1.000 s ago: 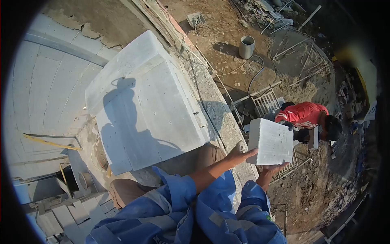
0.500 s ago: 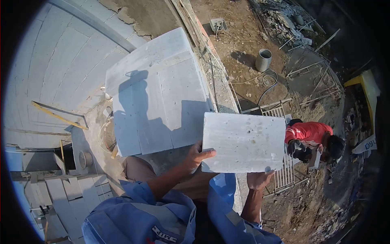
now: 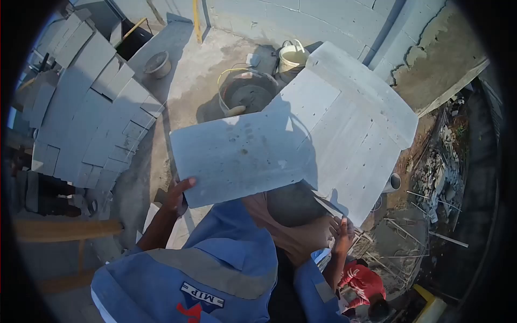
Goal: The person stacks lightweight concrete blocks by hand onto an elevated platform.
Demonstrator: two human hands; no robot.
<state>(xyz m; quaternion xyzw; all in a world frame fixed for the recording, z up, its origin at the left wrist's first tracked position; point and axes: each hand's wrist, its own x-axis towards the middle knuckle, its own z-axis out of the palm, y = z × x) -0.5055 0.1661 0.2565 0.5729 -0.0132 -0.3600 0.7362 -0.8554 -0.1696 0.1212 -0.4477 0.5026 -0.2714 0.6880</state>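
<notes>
A pale grey lightweight concrete block [image 3: 242, 156] is held level in front of my body. My left hand [image 3: 176, 196] grips its lower left corner, thumb over the top face and the other fingers hidden underneath. Away from the block's right end, my right hand [image 3: 341, 237] has its fingers apart, with the fingertips at the lower edge of a surface of pale blocks [image 3: 358, 142]. The held block overlaps the left side of that surface in this view, and shadow falls over both.
Beyond the block are a black tub of grey mortar [image 3: 250, 97] and a white bucket [image 3: 292, 58]. A smaller bucket [image 3: 158, 64] stands further left, near stacked blocks [image 3: 91, 129]. Lower right, a person in a red shirt [image 3: 365, 282] is on the ground below.
My view and body have turned left, toward the mortar tub. The block has swung left with my left hand, and my right hand has let go of it.
</notes>
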